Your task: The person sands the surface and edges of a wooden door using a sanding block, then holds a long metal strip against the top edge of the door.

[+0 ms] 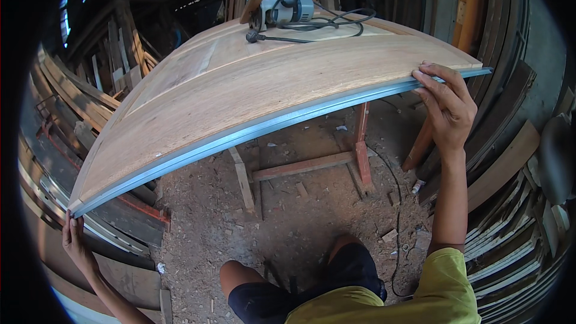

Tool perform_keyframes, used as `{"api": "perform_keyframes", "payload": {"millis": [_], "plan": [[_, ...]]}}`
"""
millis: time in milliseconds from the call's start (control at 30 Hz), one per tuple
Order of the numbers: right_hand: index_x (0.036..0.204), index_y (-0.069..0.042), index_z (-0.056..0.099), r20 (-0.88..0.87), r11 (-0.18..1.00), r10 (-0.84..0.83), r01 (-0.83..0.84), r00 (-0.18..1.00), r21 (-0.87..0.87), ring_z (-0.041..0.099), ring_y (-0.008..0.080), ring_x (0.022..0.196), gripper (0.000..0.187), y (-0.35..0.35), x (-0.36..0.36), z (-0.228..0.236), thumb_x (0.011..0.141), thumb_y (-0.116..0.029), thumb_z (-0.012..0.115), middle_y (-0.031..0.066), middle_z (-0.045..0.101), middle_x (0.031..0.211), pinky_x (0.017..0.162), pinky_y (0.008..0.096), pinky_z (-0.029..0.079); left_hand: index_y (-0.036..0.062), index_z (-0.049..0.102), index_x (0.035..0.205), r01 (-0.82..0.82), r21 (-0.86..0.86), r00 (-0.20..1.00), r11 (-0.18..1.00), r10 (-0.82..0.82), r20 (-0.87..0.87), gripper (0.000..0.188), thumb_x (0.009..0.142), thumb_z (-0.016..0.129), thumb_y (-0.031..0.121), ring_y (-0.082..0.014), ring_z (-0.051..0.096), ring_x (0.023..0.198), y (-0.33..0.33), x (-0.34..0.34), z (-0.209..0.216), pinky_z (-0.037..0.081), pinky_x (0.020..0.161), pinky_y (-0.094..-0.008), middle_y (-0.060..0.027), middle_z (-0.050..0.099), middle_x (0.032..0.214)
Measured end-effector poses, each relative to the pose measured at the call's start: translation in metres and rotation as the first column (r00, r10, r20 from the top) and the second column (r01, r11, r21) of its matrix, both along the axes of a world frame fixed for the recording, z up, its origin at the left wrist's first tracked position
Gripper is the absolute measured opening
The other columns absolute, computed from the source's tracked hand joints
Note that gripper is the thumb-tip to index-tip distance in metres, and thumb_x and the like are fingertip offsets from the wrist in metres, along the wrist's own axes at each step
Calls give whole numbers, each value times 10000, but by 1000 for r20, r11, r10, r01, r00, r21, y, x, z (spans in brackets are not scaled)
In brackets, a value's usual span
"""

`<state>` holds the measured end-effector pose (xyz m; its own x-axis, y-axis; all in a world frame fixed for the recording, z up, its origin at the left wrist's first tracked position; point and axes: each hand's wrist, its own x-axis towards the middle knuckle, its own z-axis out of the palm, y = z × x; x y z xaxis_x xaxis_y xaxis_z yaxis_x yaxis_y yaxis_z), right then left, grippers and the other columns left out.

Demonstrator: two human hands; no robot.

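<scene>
A long bluish-grey metal strip (252,127) with lengthwise grooves lies along the near edge of a wooden door-like panel (240,87). At the right, my right hand (447,102) pinches the strip between thumb and fingers, short of its end, which juts past the panel's corner. Far to the left, my left hand (76,245) has its fingertips closed at the strip's other end, by the panel's near left corner. Between my hands the strip follows the panel edge closely.
On the panel's far side rests a grey power tool (294,9) with its black cord (336,23) coiled beside it. A reddish wooden trestle (363,156) stands underneath. Stacked boards (510,246) line both sides, and wood scraps litter the dirt floor (210,234).
</scene>
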<state>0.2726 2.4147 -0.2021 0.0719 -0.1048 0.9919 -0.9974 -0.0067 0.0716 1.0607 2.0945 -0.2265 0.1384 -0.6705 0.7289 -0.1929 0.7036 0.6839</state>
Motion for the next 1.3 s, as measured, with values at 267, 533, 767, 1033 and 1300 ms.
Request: {"api": "perform_keyframes", "payload": {"millis": [267,533,767,1033,1300], "plan": [[1153,-125,853,-25,1000,-2,1,1000,-19,744,251,1153,375,-2,0,-1,801,3,862,85,775,1154,971,381,634,-59,577,1500,37,-2,999,999,-37,-6,456,1125,605,200,-257,650,1329,3,-1,0,493,1197,-400,-169,636,1484],[1140,-138,858,-19,1000,15,-15,1000,7,745,239,1105,389,2,-2,5,770,-21,887,69,776,1121,913,364,634,-49,573,1510,38,7,999,999,-38,-3,468,1129,601,220,-268,625,1361,3,-4,0,460,1223,-419,-184,633,1479],[1126,-162,865,-149,1000,-4,7,989,23,738,221,1048,375,4,-13,11,765,-67,896,49,772,1091,847,347,622,-48,560,1524,-9,34,1000,999,9,6,497,1121,618,239,-269,606,1379,5,-4,5,444,1232,-417,-192,611,1493],[1177,-136,851,-240,996,17,6,971,94,747,229,1075,339,10,-24,15,840,-99,843,55,782,1126,912,347,625,-42,562,1523,0,39,1000,999,0,-12,496,1103,652,206,-238,667,1264,17,-17,16,520,1150,-379,-166,623,1467],[1042,-89,863,-230,990,119,-134,966,-50,732,214,857,249,-3,-19,13,800,-106,915,74,751,942,697,327,569,-87,562,1491,38,-20,998,999,-39,-50,468,1085,666,121,-199,738,1089,33,-41,22,599,1029,-322,-165,710,1294]]}}
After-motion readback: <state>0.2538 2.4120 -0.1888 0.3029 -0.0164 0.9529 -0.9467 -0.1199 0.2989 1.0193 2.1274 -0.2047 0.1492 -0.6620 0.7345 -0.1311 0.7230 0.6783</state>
